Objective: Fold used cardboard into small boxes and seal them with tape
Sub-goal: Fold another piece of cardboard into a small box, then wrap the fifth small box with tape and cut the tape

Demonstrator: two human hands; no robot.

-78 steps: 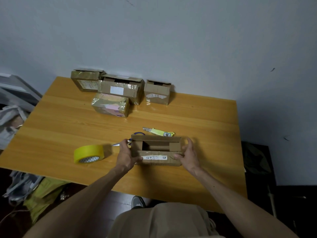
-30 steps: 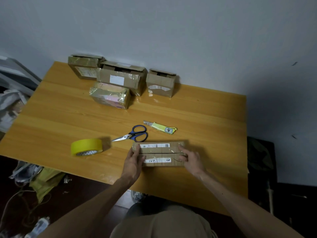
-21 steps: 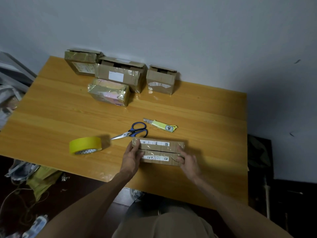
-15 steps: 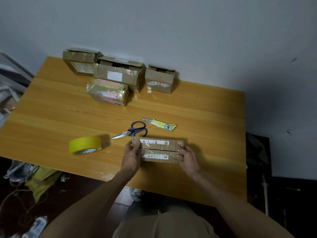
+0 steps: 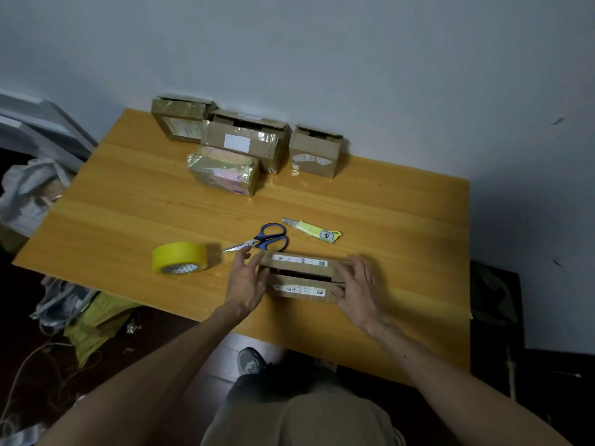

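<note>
A small brown cardboard box (image 5: 301, 276) lies on the wooden table (image 5: 128, 220) near its front edge. Its two top flaps, each with a white label, stand slightly apart with a dark gap between them. My left hand (image 5: 246, 281) is at the box's left end with fingers spread and nearly straight. My right hand (image 5: 359, 288) lies against the right end, fingers extended over the corner. A yellow tape roll (image 5: 179, 257) sits to the left of the box.
Blue-handled scissors (image 5: 260, 241) and a yellow utility knife (image 5: 312, 231) lie just behind the box. Several taped cardboard boxes (image 5: 248, 140) stand at the back by the wall. Bags and clutter (image 5: 29, 194) lie on the floor to the left.
The box's top flaps were folded shut from open and pressed down. Now both hands have loosened and the flaps have sprung apart a little. My left hand's fingers have lifted and spread.
</note>
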